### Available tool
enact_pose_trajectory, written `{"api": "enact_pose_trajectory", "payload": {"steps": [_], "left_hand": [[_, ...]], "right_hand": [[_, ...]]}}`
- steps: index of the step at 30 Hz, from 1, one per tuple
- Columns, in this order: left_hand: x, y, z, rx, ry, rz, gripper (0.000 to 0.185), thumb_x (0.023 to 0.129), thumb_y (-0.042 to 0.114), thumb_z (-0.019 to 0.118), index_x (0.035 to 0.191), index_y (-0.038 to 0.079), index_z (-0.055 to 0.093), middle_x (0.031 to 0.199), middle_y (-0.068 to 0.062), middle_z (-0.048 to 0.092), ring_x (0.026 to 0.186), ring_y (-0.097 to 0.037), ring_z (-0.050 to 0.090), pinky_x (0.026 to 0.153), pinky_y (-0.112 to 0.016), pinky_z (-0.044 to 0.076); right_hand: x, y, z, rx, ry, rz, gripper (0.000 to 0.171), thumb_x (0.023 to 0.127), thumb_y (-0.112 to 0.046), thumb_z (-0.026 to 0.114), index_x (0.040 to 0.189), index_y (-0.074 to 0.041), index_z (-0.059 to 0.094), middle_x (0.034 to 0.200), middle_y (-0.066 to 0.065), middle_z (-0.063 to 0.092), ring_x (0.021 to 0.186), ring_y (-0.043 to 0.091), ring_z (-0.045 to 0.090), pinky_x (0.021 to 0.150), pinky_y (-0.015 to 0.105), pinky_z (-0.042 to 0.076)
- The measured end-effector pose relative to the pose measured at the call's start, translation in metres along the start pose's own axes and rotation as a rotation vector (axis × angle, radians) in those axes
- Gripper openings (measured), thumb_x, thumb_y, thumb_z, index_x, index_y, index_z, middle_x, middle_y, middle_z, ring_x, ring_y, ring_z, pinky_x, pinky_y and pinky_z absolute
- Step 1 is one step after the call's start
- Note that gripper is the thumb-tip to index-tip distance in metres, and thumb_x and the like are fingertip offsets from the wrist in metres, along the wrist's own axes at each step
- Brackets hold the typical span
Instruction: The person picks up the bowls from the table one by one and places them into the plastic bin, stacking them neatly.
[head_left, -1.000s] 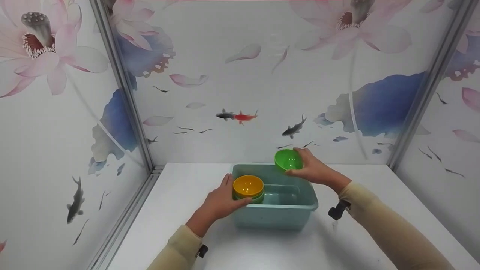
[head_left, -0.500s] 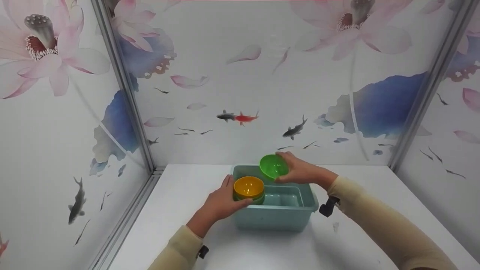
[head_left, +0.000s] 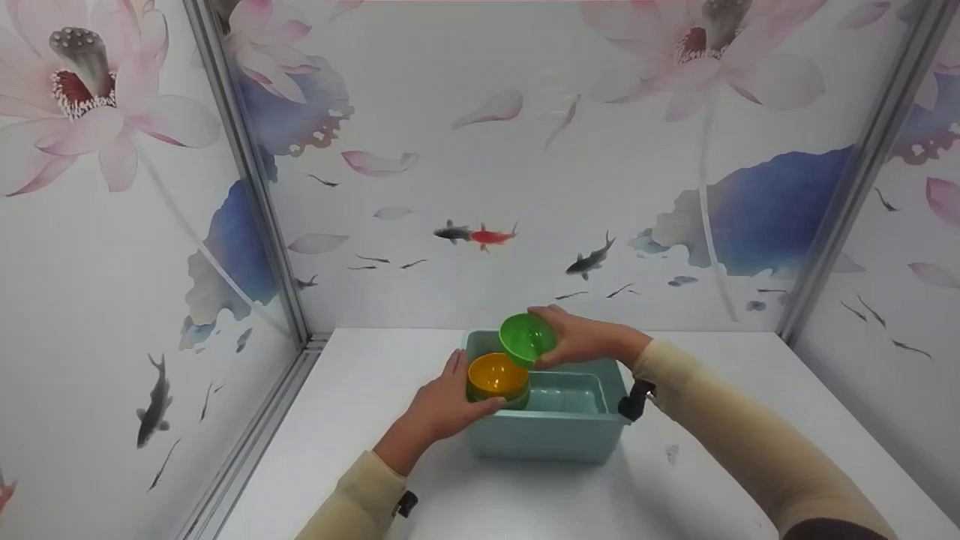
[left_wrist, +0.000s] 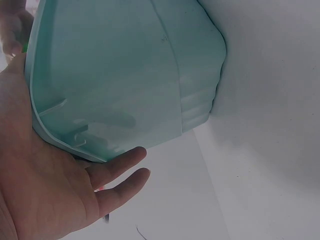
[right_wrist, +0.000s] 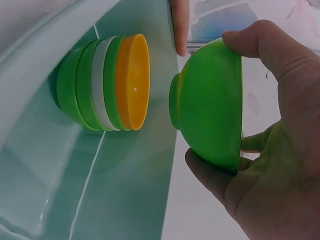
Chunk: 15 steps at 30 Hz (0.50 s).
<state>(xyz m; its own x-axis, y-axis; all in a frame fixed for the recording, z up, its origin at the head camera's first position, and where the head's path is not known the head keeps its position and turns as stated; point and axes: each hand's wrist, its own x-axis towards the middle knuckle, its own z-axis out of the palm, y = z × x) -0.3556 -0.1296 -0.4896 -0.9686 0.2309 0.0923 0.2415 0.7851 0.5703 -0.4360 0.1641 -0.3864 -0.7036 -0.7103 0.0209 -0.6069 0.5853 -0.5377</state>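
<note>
The green bowl, clamped by the right hand with thumb and fingers round its rim, has moved left from beyond the bin's far edge and now hangs just above the stack, which sits in the bin's left end. Seemingly it is about to nest. The left hand, fingers straight, steadies the stack and bin wall. Nothing stands between them.
</note>
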Motion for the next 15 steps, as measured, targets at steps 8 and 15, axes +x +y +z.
{"api": "enact_pose_trajectory", "payload": {"steps": [8,15], "left_hand": [[0.001,0.001,0.0,-0.013,0.002,0.002,0.124,0.093,0.082,0.066,0.178,0.008,0.014,0.183,-0.018,0.021,0.149,-0.046,0.053,0.116,-0.07,0.045],[0.002,-0.003,0.001,-0.006,0.012,0.018,0.124,0.093,0.082,0.066,0.178,0.008,0.013,0.182,-0.017,0.024,0.15,-0.044,0.053,0.116,-0.07,0.046]], "right_hand": [[0.018,0.0,-0.006,-0.017,-0.077,-0.011,0.112,0.086,-0.04,0.089,0.174,-0.009,0.027,0.161,0.016,0.045,0.138,0.033,0.053,0.121,0.065,0.04],[0.031,-0.002,-0.006,-0.048,-0.1,-0.003,0.111,0.088,-0.047,0.088,0.175,-0.011,0.028,0.167,0.014,0.043,0.147,0.034,0.048,0.124,0.066,0.036]]}}
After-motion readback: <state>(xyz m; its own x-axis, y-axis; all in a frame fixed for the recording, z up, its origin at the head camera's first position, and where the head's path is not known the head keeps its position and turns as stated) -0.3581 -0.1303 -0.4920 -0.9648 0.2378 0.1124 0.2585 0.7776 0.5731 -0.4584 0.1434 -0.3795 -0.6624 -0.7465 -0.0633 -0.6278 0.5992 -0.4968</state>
